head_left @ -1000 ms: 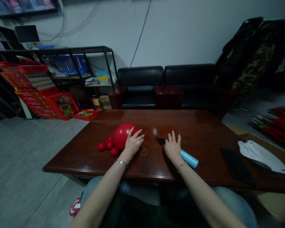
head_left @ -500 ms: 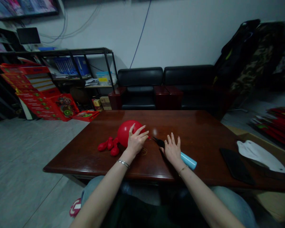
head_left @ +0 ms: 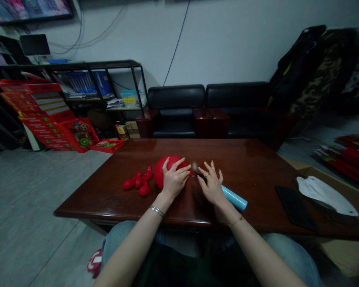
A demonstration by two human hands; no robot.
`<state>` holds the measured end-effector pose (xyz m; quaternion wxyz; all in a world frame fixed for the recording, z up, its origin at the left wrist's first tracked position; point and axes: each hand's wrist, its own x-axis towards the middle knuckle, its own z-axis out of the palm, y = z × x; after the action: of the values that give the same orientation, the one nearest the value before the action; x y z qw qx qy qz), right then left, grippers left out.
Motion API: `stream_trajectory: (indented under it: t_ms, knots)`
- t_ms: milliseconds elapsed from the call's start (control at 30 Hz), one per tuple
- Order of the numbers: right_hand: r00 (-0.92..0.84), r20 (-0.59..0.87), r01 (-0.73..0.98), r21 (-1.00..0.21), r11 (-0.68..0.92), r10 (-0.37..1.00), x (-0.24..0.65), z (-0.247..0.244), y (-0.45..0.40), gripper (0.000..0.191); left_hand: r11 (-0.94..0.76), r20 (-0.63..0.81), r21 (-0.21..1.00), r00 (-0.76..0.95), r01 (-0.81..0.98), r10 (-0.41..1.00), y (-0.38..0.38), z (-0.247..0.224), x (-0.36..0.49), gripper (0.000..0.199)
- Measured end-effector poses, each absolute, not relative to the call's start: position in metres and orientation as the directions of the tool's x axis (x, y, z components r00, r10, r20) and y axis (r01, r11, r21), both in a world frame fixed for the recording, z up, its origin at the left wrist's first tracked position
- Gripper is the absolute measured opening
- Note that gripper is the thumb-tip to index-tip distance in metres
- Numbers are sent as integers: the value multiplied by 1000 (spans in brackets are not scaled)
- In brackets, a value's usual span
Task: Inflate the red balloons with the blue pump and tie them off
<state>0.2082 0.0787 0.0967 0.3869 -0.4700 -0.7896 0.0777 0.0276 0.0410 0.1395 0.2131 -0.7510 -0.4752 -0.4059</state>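
Inflated red balloon (head_left: 159, 173) rests on the brown table (head_left: 221, 153), neck toward the black nozzle (head_left: 202, 176) of a light-blue cylinder (head_left: 235, 198); whether they touch, cannot tell. Left hand (head_left: 174, 181): half open, fingers arched, holding balloon. Right hand (head_left: 212, 185): thumb and finger pinching nozzle, others raised. Small red balloons (head_left: 138, 181) lie left.

- An office, it seems — part work corner, part seating area.
- Black metal-framed shelving (head_left: 119, 63) holding upright blue binders (head_left: 101, 81) and loose white papers (head_left: 115, 103).
- A small, black, rectangular monitor (head_left: 35, 44) atop the shelving.
- Two black padded seats (head_left: 176, 97) with glossy red-brown wooden arms (head_left: 203, 114), behind a polished, dark-brown wooden table (head_left: 221, 149).
- Red printed cartons (head_left: 44, 125) stacked on the grey tiled floor (head_left: 32, 199) — in front of the shelving.
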Motion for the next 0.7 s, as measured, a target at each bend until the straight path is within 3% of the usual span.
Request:
stream_trajectory:
  t_ms: [100,233,467,700]
  knots:
    - [-311,482,508,-644,572,819,202,106,74,42,-456,822,116,173,882,543,38,140,33,11]
    - [-359,447,367,-739,564,819,195,111,68,47,-437,811,236,73,868,581,34,138,40,12]
    - [-296,452,384,-750,538,841,182,117,58,52,-426,700,588,-169,687,693,29,131,50,16]
    - [-187,528,467,-694,548,828,172,120,54,16,-501,579,815,-355,291,734,31,114,70,12]
